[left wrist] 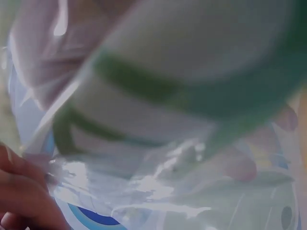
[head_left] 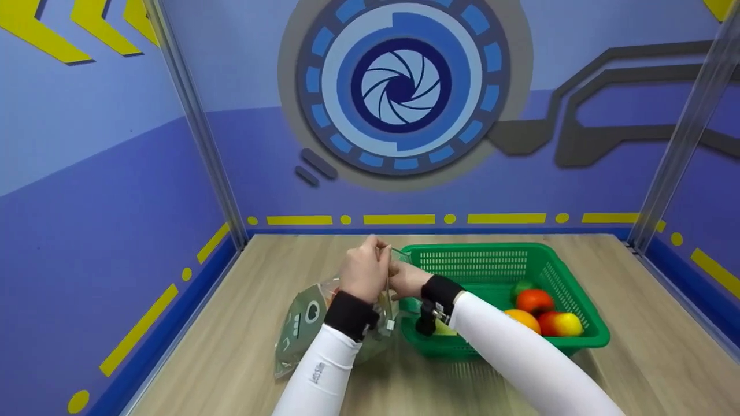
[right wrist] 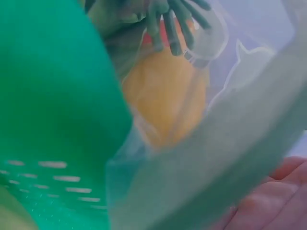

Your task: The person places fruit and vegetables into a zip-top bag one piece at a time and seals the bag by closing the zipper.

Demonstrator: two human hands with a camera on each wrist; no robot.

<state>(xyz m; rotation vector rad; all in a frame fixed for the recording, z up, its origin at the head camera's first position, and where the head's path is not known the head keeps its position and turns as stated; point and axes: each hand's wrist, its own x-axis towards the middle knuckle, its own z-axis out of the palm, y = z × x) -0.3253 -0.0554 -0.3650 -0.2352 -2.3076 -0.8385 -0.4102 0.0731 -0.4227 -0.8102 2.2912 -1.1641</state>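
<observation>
A clear plastic bag (head_left: pixel 298 329) with green print leans on the table, left of the green basket. My left hand (head_left: pixel 365 268) pinches its upper edge; in the left wrist view the fingers (left wrist: pixel 26 191) show at the lower left, against the shiny film. Close by on the right, my right hand (head_left: pixel 409 278) grips the same edge, partly hidden behind the bag's side. A yellow-orange fruit (right wrist: pixel 168 91) shows through the film in the right wrist view. A small white slider (head_left: pixel 390 325) hangs at the bag's edge.
The green basket (head_left: pixel 480 247) stands right beside the bag, under my right forearm. Inside it are a red-orange fruit (head_left: pixel 535 301), an orange (head_left: pixel 525 320), a red-and-yellow fruit (head_left: pixel 565 325) and a green one behind. Blue panels enclose the wooden table (head_left: pixel 231 358).
</observation>
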